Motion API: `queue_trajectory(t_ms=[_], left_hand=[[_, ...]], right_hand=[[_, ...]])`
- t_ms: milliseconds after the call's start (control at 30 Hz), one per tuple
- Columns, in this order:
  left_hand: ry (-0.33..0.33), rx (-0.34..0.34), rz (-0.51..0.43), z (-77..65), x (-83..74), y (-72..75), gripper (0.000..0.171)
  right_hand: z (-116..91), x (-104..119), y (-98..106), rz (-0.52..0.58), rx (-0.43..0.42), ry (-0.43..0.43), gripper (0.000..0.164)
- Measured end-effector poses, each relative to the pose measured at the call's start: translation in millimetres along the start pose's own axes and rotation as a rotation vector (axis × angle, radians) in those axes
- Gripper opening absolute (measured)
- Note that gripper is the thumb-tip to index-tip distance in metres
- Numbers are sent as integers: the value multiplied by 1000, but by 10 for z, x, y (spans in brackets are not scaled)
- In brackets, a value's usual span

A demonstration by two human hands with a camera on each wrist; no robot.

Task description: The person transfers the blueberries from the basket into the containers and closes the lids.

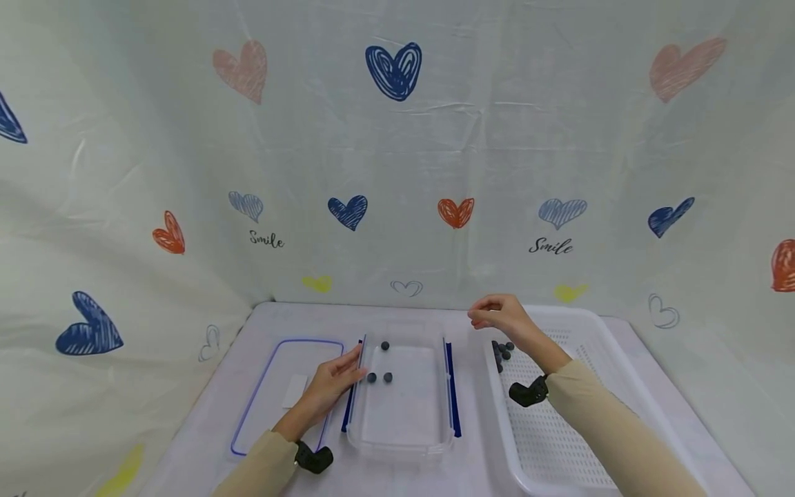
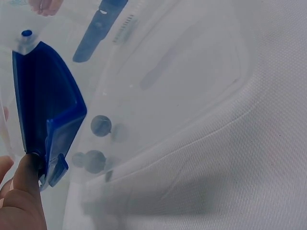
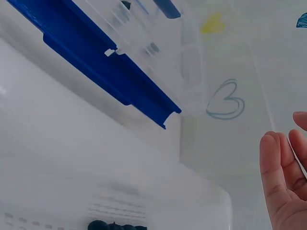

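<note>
A clear plastic container [image 1: 400, 449] with blue side latches stands in the middle, three dark blueberries [image 1: 388, 377] inside it. My left hand [image 1: 335, 383] grips its left side, thumb at the rim. In the left wrist view a finger touches the folded-down blue latch [image 2: 62, 96], and two blueberries [image 2: 101, 125] show through the clear wall. My right hand [image 1: 506, 319] hovers over the far left corner of a white basket [image 1: 511, 449], fingers slightly bent. The right wrist view shows nothing between those fingers. More blueberries [image 1: 506, 355] lie in the basket, partly hidden by its rim.
A clear lid with a blue rim [image 1: 310, 339] lies flat left of the container, with a white rectangle [image 1: 295, 391] on it. The right blue latch [image 1: 454, 390] sticks out towards the basket. Behind the table hangs a white sheet [image 1: 397, 145] printed with hearts.
</note>
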State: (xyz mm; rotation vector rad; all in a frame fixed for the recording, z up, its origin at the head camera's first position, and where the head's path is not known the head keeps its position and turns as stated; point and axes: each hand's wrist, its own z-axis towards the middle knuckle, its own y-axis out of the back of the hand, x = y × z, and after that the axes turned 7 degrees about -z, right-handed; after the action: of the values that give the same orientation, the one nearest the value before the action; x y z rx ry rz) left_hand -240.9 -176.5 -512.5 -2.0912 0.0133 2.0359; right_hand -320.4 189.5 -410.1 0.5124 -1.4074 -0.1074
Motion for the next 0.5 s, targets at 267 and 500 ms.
queue_trajectory(t_ms=[267, 500], left_hand=[[-1, 10, -5, 0, 7, 7, 62], [2, 17, -1, -5, -10, -1, 62]], right_hand=[[-94, -109, 157, 26, -27, -11, 24], [-177, -195, 261, 18, -49, -17, 23]])
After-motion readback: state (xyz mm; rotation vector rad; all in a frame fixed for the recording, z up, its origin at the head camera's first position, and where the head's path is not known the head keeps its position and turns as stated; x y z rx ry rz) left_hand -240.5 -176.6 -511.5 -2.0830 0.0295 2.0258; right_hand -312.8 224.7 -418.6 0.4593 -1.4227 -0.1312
